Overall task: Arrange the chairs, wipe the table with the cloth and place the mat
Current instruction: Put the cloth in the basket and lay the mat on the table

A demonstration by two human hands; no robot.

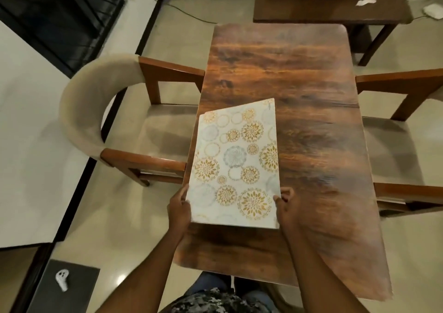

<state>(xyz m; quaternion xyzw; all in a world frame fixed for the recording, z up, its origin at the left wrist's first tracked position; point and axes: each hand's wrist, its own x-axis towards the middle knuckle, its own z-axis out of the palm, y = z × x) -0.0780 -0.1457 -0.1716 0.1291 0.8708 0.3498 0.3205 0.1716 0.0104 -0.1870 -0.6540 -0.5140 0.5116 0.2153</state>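
- We hold the floral placemat [236,164] by its near corners: our left hand [178,208] pinches the left edge, our right hand [285,203] pinches the right edge, fingers curled round it on both sides.
- The placemat sits over the left half of the wooden table [311,85], skewed, its left edge close to the table's left rim; whether it lies fully flat we cannot tell.
- It keeps straight edges and a flat face, so we judge it light and fairly stiff, likely to slide easily on the glossy top.
- Gripping at the two near corners suits squaring it up.
- The left armchair [96,111] and right armchair [402,97] stand tucked against the table's sides.
- No cloth is in view.
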